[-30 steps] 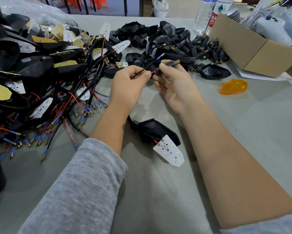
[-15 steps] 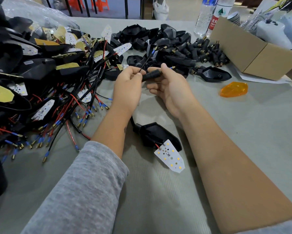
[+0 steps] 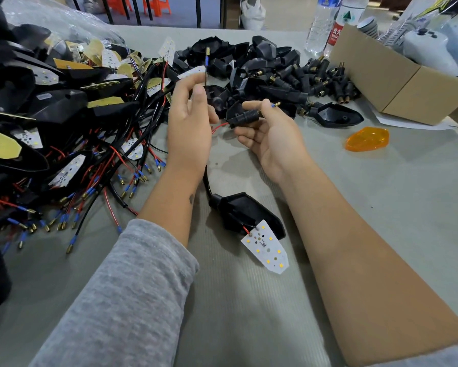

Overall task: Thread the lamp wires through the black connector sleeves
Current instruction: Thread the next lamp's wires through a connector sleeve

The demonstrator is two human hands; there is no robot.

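Note:
My right hand (image 3: 271, 139) grips a black connector sleeve (image 3: 245, 117) between thumb and fingers; a wire tip with a blue and brass terminal (image 3: 275, 104) pokes out of its right end and a red wire (image 3: 218, 126) enters its left end. My left hand (image 3: 189, 123) pinches a black wire (image 3: 206, 65) that stands upright, its blue and brass terminal on top. Both wires run down to a black lamp housing (image 3: 245, 211) with a white LED board (image 3: 267, 247) lying on the table between my forearms.
A large heap of wired lamp housings (image 3: 63, 123) fills the left side. Loose black housings and connector sleeves (image 3: 320, 78) are piled behind my hands. A cardboard box (image 3: 397, 83), water bottles (image 3: 326, 22) and an orange lens (image 3: 367, 139) lie to the right.
My left hand has pulled away from the sleeve and lifted one black wire upright. A terminal now sticks out of the sleeve's right end in my right hand.

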